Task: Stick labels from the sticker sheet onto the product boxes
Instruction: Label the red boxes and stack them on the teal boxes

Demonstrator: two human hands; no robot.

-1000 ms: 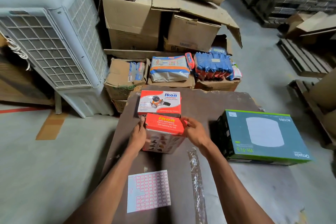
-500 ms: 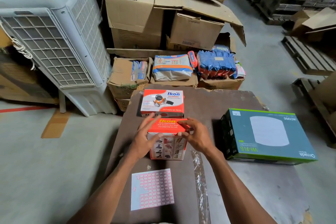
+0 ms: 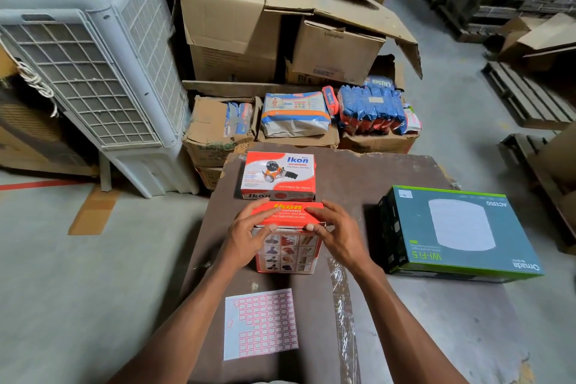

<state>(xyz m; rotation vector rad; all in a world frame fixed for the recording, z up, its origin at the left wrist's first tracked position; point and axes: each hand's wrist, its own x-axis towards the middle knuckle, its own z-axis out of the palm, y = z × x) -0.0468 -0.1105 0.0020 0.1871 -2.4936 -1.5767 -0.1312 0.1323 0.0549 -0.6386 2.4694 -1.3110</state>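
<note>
A white air cooler (image 3: 93, 72) is leaning at the far left, with cardboard cartons (image 3: 237, 31) stacked just beside it. On the brown bench (image 3: 358, 178) the sticker sheet (image 3: 260, 323) is lying flat at the near edge, several of its red-bordered labels already missing. The left hand (image 3: 246, 235) is resting on the left top corner of the upright Ikon box (image 3: 288, 237) — its fingers (image 3: 265, 232) are lying fairly straight over the red flap and the picture-grid face, pressing rather than curling round it. Just behind, a second Ikon box (image 3: 279, 176) is lying flat, apparently touching the first. The right hand (image 3: 338, 235) is mirroring the left on the right top corner, fingers spread and laid on the flap, touching but not gripping. A crinkled strip of clear plastic (image 3: 343, 305) is running toward the near edge, and a teal Wi-Fi box (image 3: 458, 234) is sitting well apart at the right.
</note>
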